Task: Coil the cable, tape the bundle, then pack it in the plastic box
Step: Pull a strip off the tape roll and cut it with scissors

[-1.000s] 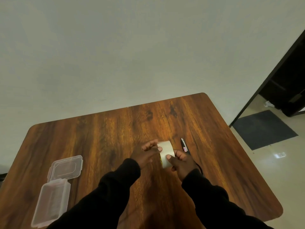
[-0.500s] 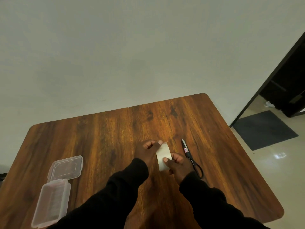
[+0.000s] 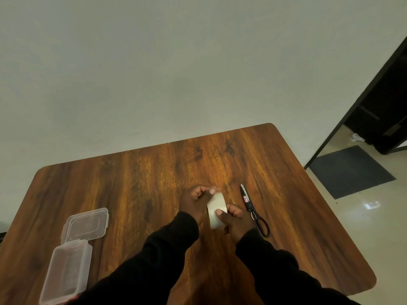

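Observation:
A pale roll of tape is held upright over the middle of the wooden table, between both hands. My right hand grips its near side with the thumb on the outer face. My left hand pinches the top edge of the roll with its fingertips. An open clear plastic box lies at the front left, its lid folded back. No cable is visible.
Black-handled scissors lie closed just right of my right hand, tips pointing away. A white wall backs the table. A dark floor mat and a doorway are at the right.
The roll has turned more upright and both hands drew slightly nearer to me. My left fingertips shifted to the roll's top edge. The scissors, partly covered before, now show fully.

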